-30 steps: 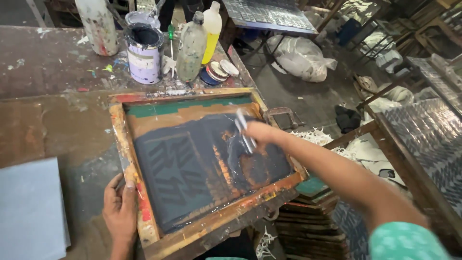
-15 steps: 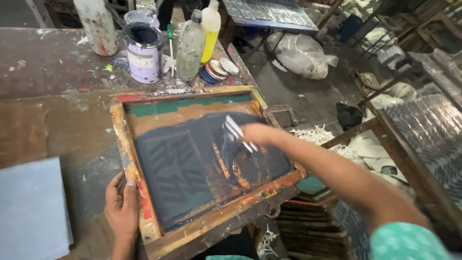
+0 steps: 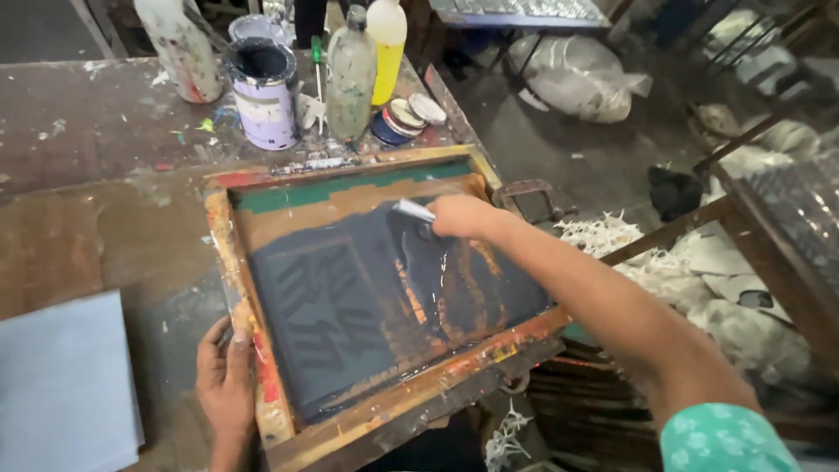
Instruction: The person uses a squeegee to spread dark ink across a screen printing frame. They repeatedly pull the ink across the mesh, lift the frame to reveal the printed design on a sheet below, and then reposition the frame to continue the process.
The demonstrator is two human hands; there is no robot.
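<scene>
Right hand (image 3: 461, 215) closed around a small pale scraper (image 3: 412, 209), pressed onto the dark inked mesh near the one o'clock part of the wooden printing screen (image 3: 306, 185). Left hand (image 3: 225, 380) laid flat and open at seven o'clock, fingers on the paint-stained frame edge, gripping nothing. Screen frame flat on the stained worktop (image 3: 87, 227), at an angle to its edge. Up at twelve o'clock: open paint tin (image 3: 262, 96), cloudy plastic bottle (image 3: 350, 74), yellow bottle (image 3: 387, 44), small lidded jars (image 3: 404, 118) just beside. Grey sheet (image 3: 61, 385) lying at eight o'clock, apart from the frame.
</scene>
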